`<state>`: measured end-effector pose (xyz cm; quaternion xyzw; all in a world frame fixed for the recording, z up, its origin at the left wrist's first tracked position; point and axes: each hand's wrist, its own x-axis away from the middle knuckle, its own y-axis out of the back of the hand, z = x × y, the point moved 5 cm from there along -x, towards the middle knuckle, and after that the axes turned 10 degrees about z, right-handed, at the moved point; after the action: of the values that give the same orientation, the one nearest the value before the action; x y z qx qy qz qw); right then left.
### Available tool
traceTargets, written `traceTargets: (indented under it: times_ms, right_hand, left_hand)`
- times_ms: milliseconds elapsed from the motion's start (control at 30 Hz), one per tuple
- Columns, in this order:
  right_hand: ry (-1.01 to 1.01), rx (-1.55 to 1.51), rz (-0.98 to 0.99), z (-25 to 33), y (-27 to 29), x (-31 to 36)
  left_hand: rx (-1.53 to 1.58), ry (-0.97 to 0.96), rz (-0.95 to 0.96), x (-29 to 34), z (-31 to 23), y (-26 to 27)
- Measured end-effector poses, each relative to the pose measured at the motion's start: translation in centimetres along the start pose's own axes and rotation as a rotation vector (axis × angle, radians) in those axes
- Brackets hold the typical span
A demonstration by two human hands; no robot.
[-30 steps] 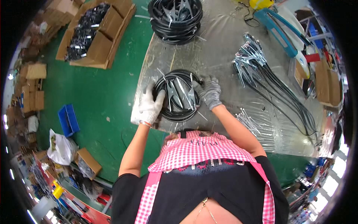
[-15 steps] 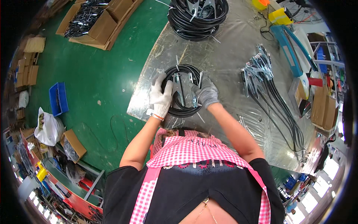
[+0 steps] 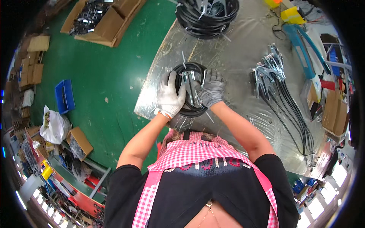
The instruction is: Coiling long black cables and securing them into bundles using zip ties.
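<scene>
A coil of black cable [image 3: 193, 113] lies on the table near its left edge, with silvery metal clamps [image 3: 191, 90] inside the ring. My left hand [image 3: 169, 95], in a white glove, is wrapped round the coil's left side, its thumb reaching in beside the clamps. In a grey glove, my right hand [image 3: 211, 89] grips the right side, with fingers curled in by the clamps; their tips are partly hidden. White cable ties [image 3: 184, 57] stick out from the coil at top and lower right.
A taller stack of black cable coils [image 3: 207, 24] stands at the table's far end. To the right lies a bundle of cables with metal clamps [image 3: 272, 70]. A teal tool-like object [image 3: 300, 49] is farther right. On the green floor are a cardboard box [image 3: 108, 28] and a blue bin [image 3: 64, 97].
Both hands have drawn closer together round the coil, and the clamps inside sit nearer each other. The whole view has shifted slightly.
</scene>
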<state>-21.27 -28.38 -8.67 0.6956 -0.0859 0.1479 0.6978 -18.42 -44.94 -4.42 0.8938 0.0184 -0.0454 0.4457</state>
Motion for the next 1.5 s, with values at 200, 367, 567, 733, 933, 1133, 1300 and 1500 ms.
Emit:
traceTargets:
  times_ms: [200,367,567,733,933,1133,1300,1500]
  right_hand:
    - [-0.011,0.048,0.127,0.0,1.0,0.7]
    - [0.113,0.037,0.060,0.0,-0.6,3.9]
    - [0.312,0.077,0.212,-2.4,1.2,6.2]
    - [-0.068,-0.250,0.067,-16.7,-1.6,8.4]
    - [-0.604,-0.152,-0.216,-33.9,-3.6,12.4]
    - [-0.429,-0.301,-0.101,-31.8,-5.5,12.2]
    - [-0.067,-0.423,-0.432,-26.5,1.1,13.0]
    - [0.169,-0.598,-0.711,-26.6,7.1,15.3]
  left_hand:
    - [-0.185,-0.051,0.052,-0.1,-0.3,-0.2]
    - [-0.382,-0.352,0.083,-0.7,-5.1,0.0]
    - [-0.372,-0.629,0.284,-0.4,-9.3,-4.0]
    - [-0.366,-0.763,0.321,0.2,-11.0,-5.0]
    - [-0.518,-0.786,0.368,0.0,-10.0,-5.6]
    - [-0.477,-0.472,0.555,-1.3,-14.8,-5.2]
    - [-0.594,-0.711,0.142,-0.7,-27.0,-2.0]
    - [-0.055,-0.664,0.941,-0.4,-32.4,-3.4]
